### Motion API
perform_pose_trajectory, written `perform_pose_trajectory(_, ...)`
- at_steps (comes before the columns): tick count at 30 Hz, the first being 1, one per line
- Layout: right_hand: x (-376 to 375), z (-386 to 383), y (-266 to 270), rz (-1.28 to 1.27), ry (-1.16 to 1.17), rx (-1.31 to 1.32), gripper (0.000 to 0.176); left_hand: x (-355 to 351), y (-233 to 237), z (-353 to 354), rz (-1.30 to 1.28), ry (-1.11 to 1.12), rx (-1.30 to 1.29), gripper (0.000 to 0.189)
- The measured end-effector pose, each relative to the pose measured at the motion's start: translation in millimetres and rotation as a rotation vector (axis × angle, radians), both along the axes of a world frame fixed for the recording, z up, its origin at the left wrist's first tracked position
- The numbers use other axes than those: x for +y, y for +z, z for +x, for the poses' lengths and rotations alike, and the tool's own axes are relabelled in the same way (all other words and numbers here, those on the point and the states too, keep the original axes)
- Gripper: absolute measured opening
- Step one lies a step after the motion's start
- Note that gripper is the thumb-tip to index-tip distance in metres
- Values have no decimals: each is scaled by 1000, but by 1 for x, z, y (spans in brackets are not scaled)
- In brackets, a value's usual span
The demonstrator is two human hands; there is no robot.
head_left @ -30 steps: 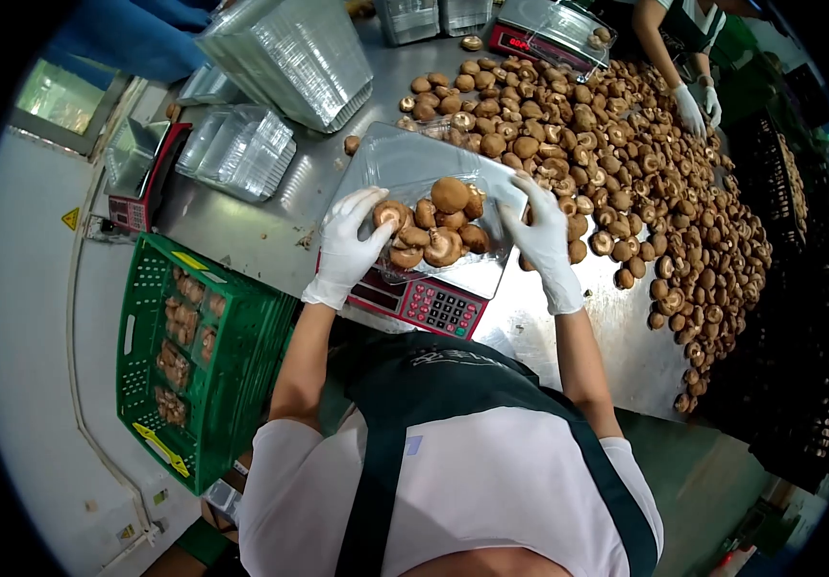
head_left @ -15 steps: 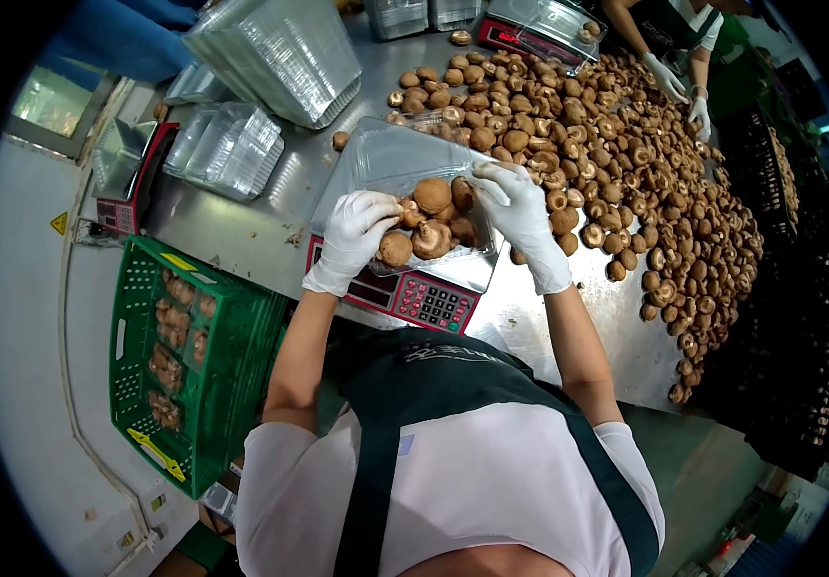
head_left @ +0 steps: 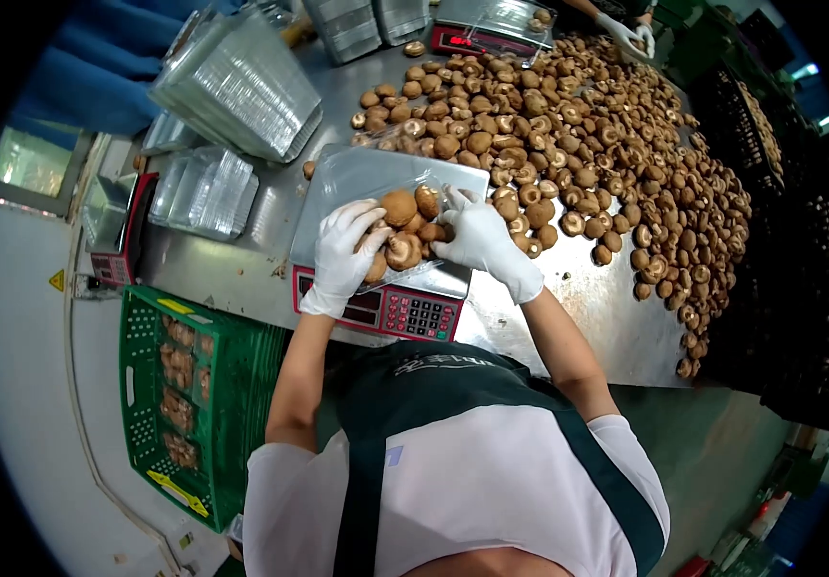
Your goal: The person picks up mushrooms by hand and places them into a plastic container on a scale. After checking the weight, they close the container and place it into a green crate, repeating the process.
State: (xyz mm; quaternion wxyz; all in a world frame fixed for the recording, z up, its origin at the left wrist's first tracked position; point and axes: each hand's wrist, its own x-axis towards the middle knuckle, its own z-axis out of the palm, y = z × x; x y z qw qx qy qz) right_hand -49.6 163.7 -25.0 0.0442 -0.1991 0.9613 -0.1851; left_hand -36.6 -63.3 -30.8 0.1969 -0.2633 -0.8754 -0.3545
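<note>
The steel table [head_left: 270, 226] spreads out beyond both hands; a loose heap of mushrooms [head_left: 606, 125] lies past the right hand [head_left: 480, 240]; a green crate [head_left: 193, 404] sits below the left hand [head_left: 342, 255]; the scale [head_left: 405, 313] stands beneath them; both gloved hands, apart, clasp opposite sides of the clear tray [head_left: 361, 183] of mushrooms between them.

Yellow warning triangle [head_left: 56, 280] on wall: symbol only, no legible wording. Apron print [head_left: 445, 362] and scale keypad [head_left: 416, 314]: characters too small to read.
</note>
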Motion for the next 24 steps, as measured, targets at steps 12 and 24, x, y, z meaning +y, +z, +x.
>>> perform_pose_trajectory(12, 192, 178, -15, -264, -493, -821, 45, 6, -8, 0, -485, -13, -145, 72)
perform_pose_trajectory(24, 263, 242, -64, 1, -1011, -386, 30, 20, -8, -1, -512, 31, -163, 70)
